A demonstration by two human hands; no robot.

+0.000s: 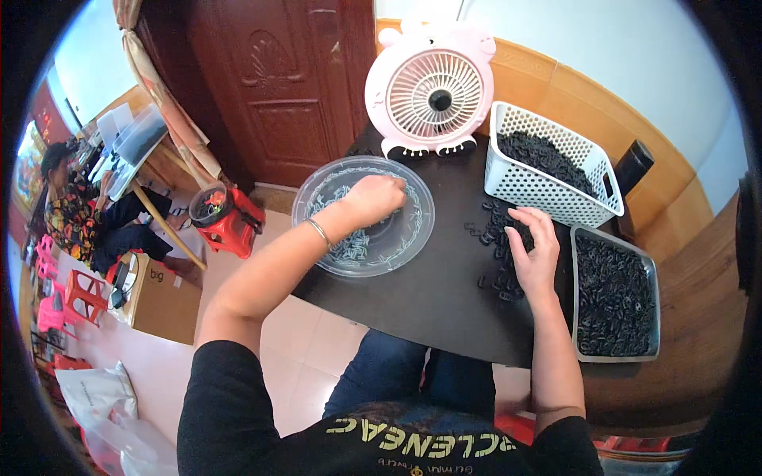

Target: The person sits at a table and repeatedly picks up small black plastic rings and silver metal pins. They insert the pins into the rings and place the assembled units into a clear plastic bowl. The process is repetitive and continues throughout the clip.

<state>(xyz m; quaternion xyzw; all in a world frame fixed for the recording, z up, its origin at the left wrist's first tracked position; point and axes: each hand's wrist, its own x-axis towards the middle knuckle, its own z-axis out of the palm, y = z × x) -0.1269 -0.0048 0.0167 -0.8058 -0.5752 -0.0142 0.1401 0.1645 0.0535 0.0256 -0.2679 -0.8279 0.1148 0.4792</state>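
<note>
While the left hand (375, 197) is reaching, loosely curled, into the clear dish (317, 186) overhanging the worktop (429, 293) edge, pressure there is risking a tip. The right hand (533, 252) is lying spread on loose black pieces (494, 218); a sweep could be scattering them floorward.

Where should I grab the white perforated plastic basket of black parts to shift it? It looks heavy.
Take the white perforated plastic basket by its two short end rims, both hands from above. The flared rim gives a grip; the black parts fill it, so lift it level.
</note>
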